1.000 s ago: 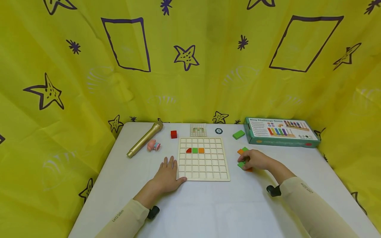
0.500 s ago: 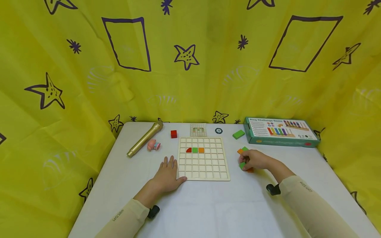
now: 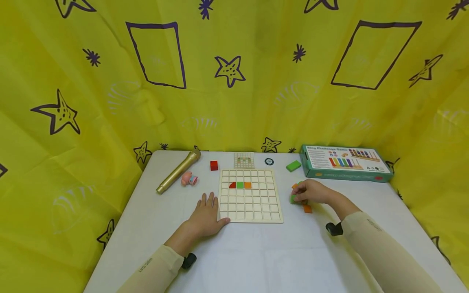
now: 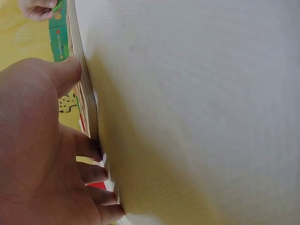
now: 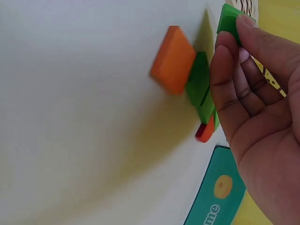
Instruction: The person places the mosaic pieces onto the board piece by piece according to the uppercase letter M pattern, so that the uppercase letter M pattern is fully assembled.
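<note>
My right hand (image 3: pixel 311 192) pinches a green square tile (image 5: pixel 228 19) between thumb and fingertips, just right of the grid board. Under and beside this hand lie more loose tiles: an orange tile (image 3: pixel 307 208) and, in the right wrist view, green tiles (image 5: pixel 199 82). The pale wooden grid board (image 3: pixel 253 206) carries a red quarter-round tile (image 3: pixel 232 185), a green tile (image 3: pixel 239 185) and an orange tile (image 3: pixel 248 185) side by side in one row. My left hand (image 3: pixel 207 215) rests with spread fingers on the table, thumb at the board's near left corner.
Behind the board lies a small patterned card (image 3: pixel 244 160) beside a dark round disc (image 3: pixel 269 161). A green block (image 3: pixel 293 165) and a green game box (image 3: pixel 348 173) stand back right. A gold microphone (image 3: pixel 178 171), pink figurine (image 3: pixel 188 178) and red cube (image 3: pixel 214 165) are left.
My right hand has lifted a green tile from the pile and moved slightly away from me, uncovering the orange tile. My left hand and the board have stayed put.
</note>
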Demonstrator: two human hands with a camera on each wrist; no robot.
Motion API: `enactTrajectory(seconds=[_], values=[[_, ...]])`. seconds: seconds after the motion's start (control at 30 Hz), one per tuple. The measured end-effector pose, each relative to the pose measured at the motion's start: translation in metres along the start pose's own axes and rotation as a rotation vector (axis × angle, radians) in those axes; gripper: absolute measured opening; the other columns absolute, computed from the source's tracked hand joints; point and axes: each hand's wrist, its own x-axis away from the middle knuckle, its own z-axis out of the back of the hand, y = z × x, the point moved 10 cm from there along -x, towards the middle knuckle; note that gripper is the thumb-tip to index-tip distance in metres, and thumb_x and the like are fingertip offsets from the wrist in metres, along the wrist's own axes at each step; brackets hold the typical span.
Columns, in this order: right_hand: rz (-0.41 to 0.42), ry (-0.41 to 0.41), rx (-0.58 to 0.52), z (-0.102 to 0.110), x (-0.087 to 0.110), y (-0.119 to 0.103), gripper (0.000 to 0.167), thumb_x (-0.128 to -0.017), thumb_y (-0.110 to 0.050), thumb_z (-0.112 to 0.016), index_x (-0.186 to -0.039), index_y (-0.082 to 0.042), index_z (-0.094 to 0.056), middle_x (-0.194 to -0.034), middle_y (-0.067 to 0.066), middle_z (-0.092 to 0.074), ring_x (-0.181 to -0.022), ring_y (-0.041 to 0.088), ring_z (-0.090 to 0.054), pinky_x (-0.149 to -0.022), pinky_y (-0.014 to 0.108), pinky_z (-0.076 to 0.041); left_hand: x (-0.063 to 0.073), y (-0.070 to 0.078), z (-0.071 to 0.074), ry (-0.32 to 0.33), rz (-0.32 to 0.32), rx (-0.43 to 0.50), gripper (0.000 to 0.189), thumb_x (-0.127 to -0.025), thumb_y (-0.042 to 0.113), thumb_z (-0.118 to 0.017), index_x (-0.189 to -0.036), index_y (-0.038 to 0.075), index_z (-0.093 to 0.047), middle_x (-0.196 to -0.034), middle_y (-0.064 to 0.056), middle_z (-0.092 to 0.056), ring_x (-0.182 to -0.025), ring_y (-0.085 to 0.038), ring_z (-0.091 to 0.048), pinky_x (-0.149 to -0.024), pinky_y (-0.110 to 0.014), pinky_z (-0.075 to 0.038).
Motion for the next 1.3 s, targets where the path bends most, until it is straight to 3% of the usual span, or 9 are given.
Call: enactTrajectory(seconds=[0.3,0.57,0.87,1.3], values=[[0.036,0.041,0.041,0.009,-0.024,-0.020,0.011,-0.094,-0.014,-0.072,-0.097,-0.004,-0.072,-0.081,0.003,-0.067,-0.075,0.021,-0.060,-0.070,0.038,-0.053,0.001,-0.002,0.000,0.003,0.004,0.004,0.095,-0.097,0.063,-0.049,-0.154,-0.010,-0.027,-0.162,-0.027,-0.018,-0.149,-0.049,-0.011,-0.119,-0.056,-0.019],[0.050,0.063,0.091,0.013,-0.036,-0.036,0.014,-0.093,-0.019,-0.073,-0.100,-0.006,-0.072,-0.083,0.001,-0.067,-0.074,0.019,-0.058,-0.066,0.032,-0.049,0.002,0.000,0.001,-0.001,0.003,0.006,0.094,-0.097,0.062,-0.049,-0.153,-0.010,-0.028,-0.162,-0.027,-0.019,-0.149,-0.049,-0.011,-0.118,-0.056,-0.019],[0.024,0.056,0.059,0.009,-0.054,-0.046,0.014,-0.094,-0.016,-0.073,-0.102,-0.004,-0.072,-0.086,0.001,-0.071,-0.080,0.016,-0.064,-0.077,0.037,-0.054,0.002,0.001,0.002,0.001,0.002,0.006,0.094,-0.098,0.062,-0.049,-0.153,-0.011,-0.028,-0.162,-0.028,-0.019,-0.149,-0.049,-0.012,-0.118,-0.057,-0.019],[0.049,0.062,-0.038,0.000,-0.069,-0.059,0.015,-0.093,-0.010,-0.073,-0.105,0.000,-0.074,-0.091,0.005,-0.072,-0.082,0.020,-0.068,-0.080,0.037,-0.058,0.004,0.001,0.004,0.008,0.002,0.038,0.094,-0.097,0.061,-0.051,-0.153,-0.011,-0.028,-0.162,-0.028,-0.019,-0.149,-0.049,-0.011,-0.118,-0.057,-0.019]])
